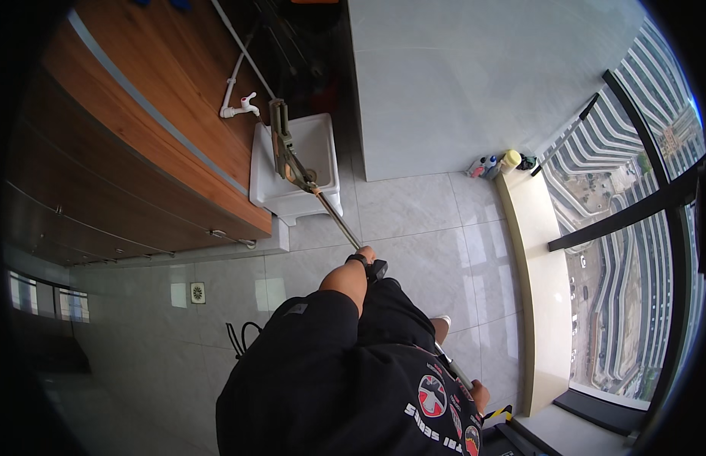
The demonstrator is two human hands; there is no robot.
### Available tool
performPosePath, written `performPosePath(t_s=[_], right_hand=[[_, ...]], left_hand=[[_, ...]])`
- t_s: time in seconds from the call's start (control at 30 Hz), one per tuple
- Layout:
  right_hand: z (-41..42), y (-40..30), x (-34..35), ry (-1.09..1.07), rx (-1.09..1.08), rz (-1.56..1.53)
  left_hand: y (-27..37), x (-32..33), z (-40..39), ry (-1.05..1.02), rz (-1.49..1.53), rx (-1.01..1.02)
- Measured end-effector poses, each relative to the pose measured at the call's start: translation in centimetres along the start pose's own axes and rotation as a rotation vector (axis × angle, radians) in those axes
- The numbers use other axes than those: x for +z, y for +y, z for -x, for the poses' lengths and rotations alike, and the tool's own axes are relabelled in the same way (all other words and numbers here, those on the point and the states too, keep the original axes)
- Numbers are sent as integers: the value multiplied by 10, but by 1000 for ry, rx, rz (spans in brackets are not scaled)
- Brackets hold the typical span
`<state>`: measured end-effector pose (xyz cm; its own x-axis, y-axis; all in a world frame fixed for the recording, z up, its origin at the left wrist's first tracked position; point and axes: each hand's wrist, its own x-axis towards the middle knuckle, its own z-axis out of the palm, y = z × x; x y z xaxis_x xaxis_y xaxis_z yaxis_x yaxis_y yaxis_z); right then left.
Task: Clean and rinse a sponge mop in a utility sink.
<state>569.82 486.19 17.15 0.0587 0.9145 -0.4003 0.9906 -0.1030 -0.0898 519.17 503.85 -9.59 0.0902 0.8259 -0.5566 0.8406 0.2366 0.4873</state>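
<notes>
A sponge mop runs diagonally across the view. Its folding mop head [293,154] is over the white mop sink [325,151], below a white plastic tap [244,107]. My left hand [365,253] grips the metal mop pole [338,219] partway along, with a black strap and a small black box at the wrist. Part of the pole is hidden behind my arm and black clothing. At the lower right, my right hand [480,393] is closed around the grey upper end of the mop handle [460,373], partly covered by my shirt.
A wood-panelled cabinet [176,114] borders the sink on the left. To the right are a grey wall [472,85], several bottles [489,165] and a cream window ledge [538,296]. A floor drain [198,293] sits in the tiled floor [410,251]. Black cable-like loops [242,337] show beside me.
</notes>
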Motion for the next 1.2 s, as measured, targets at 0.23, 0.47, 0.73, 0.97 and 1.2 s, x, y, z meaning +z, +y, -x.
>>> performPosePath(t_s=[0.23, 0.47, 0.73, 0.97, 1.2], right_hand=[[2, -5, -5, 10, -23, -6], [6, -9, -2, 14, -13, -16], [12, -11, 7, 28, -16, -22], [13, -11, 13, 35, -2, -20], [13, -19, 22, 42, 7, -37]], left_hand=[[13, -66, 41, -100, -70, -86], [19, -74, 46, -74, -64, -108], [30, -90, 51, -182, -98, -107], [26, -88, 54, -165, -93, -79], [19, -89, 61, -43, -132, -15]])
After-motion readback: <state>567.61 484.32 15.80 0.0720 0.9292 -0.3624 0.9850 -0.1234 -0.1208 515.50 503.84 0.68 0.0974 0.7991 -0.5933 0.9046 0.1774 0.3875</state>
